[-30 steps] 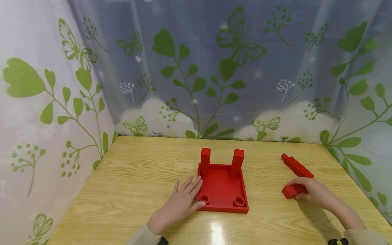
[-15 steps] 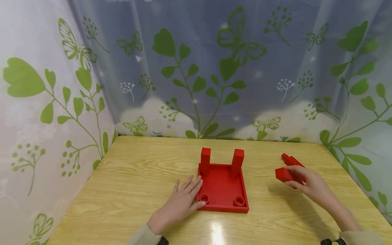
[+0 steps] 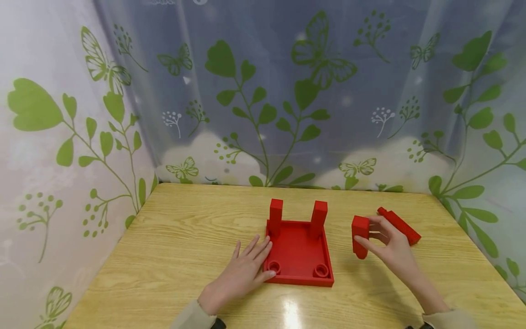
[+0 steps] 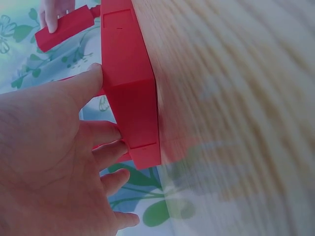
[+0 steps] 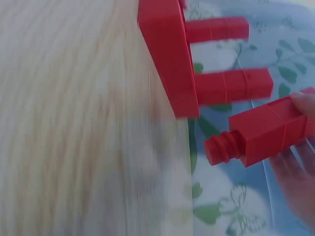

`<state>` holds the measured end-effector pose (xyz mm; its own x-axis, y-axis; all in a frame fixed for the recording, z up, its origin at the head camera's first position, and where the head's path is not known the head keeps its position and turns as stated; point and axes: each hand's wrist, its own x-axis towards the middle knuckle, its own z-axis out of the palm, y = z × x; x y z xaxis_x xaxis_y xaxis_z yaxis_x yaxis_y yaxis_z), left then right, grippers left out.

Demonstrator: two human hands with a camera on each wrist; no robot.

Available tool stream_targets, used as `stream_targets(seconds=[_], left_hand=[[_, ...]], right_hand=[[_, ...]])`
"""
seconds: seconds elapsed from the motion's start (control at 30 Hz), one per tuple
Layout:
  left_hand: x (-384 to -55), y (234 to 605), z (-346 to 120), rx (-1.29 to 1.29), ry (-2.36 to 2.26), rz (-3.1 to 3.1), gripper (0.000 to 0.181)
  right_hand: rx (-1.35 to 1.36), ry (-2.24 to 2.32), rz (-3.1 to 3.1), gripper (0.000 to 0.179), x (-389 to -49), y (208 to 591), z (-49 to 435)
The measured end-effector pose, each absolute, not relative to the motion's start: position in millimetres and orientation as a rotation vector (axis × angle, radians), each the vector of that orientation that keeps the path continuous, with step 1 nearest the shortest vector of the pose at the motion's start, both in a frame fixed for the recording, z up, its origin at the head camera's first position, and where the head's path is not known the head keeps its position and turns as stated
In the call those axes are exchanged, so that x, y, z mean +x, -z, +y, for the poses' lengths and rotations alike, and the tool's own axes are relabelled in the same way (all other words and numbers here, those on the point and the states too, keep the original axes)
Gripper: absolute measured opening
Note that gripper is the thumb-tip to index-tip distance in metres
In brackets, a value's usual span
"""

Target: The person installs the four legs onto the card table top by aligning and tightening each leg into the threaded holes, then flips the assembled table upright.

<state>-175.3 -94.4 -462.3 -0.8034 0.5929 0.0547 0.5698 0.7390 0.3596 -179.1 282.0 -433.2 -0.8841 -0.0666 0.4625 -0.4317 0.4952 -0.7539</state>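
A shallow red tray-like base point(image 3: 297, 253) lies on the table with two square red legs point(image 3: 276, 217) standing at its back corners. Round sockets point(image 3: 321, 270) show at both front corners. My left hand point(image 3: 236, 276) rests against the base's left side, fingers extended, the thumb at the front left corner. To the right of the base, my right hand point(image 3: 392, 249) pinches a loose red leg point(image 3: 360, 228) near its top, raised above the table. The threaded end point(image 5: 222, 147) of this leg shows in the right wrist view, and in the head view it points down.
Another red leg point(image 3: 398, 225) lies on the wooden table point(image 3: 197, 219) at the right, just behind my right hand. A patterned curtain point(image 3: 263, 91) hangs along the back and sides of the table.
My right hand has lifted the leg off the table, carried it left toward the base and turned it from lying to roughly upright. The left hand and base have stayed in place.
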Motion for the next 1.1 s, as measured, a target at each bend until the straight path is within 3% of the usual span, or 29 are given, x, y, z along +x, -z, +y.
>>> stream_targets(seconds=[0.63, 1.1], left_hand=[[-175.1, 462.8, -101.0, 0.959, -0.541, 2.877, 0.071], [-174.9, 463.0, -101.3, 0.971, -0.502, 2.883, 0.07]], right_hand=[[0.479, -1.687, -2.285, 0.045, -180.7, 435.7, 192.3], [0.714, -1.856, -2.292, 0.045, -178.3, 436.4, 126.5]])
